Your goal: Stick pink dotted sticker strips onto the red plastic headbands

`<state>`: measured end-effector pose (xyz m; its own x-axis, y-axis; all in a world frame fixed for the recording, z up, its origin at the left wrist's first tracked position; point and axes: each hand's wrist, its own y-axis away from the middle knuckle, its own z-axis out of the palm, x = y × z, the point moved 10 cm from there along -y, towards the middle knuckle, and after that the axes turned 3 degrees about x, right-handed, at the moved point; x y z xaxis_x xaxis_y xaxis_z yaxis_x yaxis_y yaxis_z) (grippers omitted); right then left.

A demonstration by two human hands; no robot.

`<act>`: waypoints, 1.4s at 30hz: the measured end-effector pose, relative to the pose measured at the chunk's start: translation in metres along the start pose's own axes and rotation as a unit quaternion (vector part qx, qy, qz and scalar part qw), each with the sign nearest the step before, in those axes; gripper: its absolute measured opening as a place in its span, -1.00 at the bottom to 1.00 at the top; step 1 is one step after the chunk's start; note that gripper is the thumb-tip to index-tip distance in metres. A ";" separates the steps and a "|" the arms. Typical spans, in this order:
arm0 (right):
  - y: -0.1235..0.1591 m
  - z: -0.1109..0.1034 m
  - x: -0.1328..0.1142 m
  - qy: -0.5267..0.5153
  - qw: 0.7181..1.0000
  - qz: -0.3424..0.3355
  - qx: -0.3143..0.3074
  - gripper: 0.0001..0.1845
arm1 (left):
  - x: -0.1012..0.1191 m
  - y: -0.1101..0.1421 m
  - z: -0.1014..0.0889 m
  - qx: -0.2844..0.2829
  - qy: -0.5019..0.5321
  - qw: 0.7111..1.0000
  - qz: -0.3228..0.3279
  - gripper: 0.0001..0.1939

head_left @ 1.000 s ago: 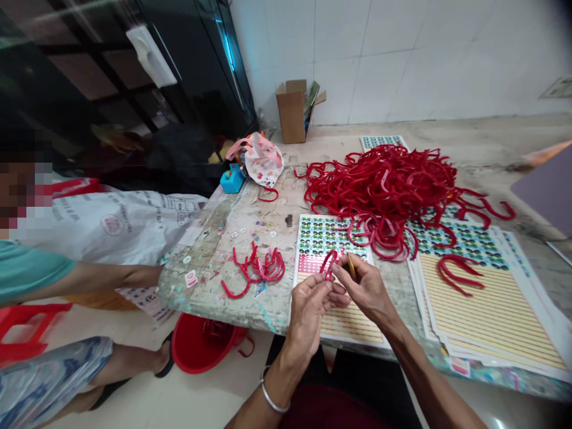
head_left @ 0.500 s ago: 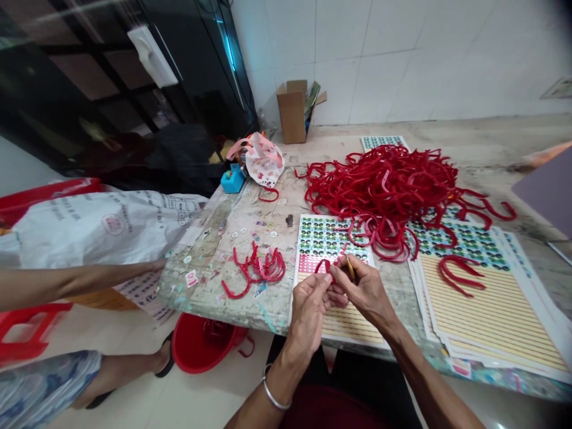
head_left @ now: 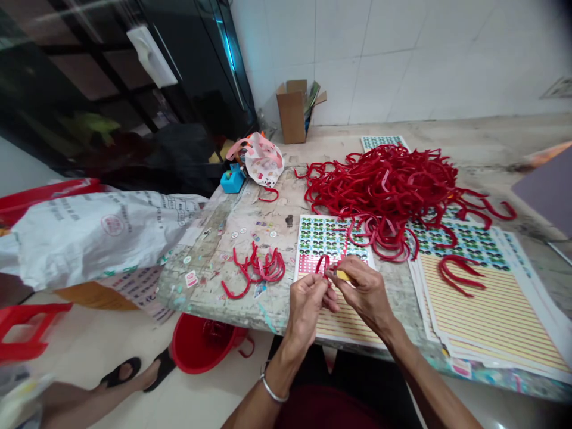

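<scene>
My left hand [head_left: 307, 307], with a silver bangle at the wrist, pinches a red curved strip [head_left: 322, 262] above a sticker sheet [head_left: 353, 330]. Close against it, my right hand [head_left: 369, 292] is closed around a small tool with a yellow part [head_left: 343, 275]; its tip is hidden near the strip. Printed rows of green and black stickers and yellow lined strips show on the sheet beneath. Left of my hands lies a small group of red curved strips [head_left: 268, 266]. Beyond them rises a large heap of red strips [head_left: 384, 185].
More sticker sheets [head_left: 496, 298] are stacked at the right, with red strips on top. A cardboard box [head_left: 292, 116], a white pouch [head_left: 264, 161] and a blue container [head_left: 233, 180] stand farther back. A red bucket [head_left: 192, 351] and another person's leg [head_left: 107, 390] are at the lower left.
My right hand has turned a little, showing more of the tool's yellow part, and the strip stands more upright. The other person's arm has left the white sack; their legs have shifted.
</scene>
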<state>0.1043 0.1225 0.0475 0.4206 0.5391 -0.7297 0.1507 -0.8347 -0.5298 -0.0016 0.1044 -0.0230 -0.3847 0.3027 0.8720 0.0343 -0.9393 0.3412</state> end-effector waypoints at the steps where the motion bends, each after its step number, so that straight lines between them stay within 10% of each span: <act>1: 0.002 0.001 0.001 0.006 1.000 0.000 0.001 -0.86 | 0.000 -0.001 -0.001 0.001 -0.005 1.000 0.002 -0.82; 9: 0.005 -0.005 0.019 -0.071 0.991 0.090 0.070 -0.78 | 0.005 0.001 -0.003 0.008 -0.028 1.000 0.006 -0.82; 19: 0.015 0.008 0.064 -0.292 0.896 0.324 0.082 -0.73 | 0.000 0.007 0.001 0.001 -0.045 0.999 -0.012 -0.83; 42: 0.003 -0.018 0.028 -0.100 0.972 0.179 0.113 -0.87 | 0.009 0.009 0.005 -0.022 -0.092 0.995 0.022 -0.83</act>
<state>0.1324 0.1333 0.0334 0.2233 0.2492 -0.9424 -0.1835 -0.9387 -0.2917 -0.0002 0.0996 -0.0099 -0.2084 0.2816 0.9366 0.0049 -0.9574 0.2889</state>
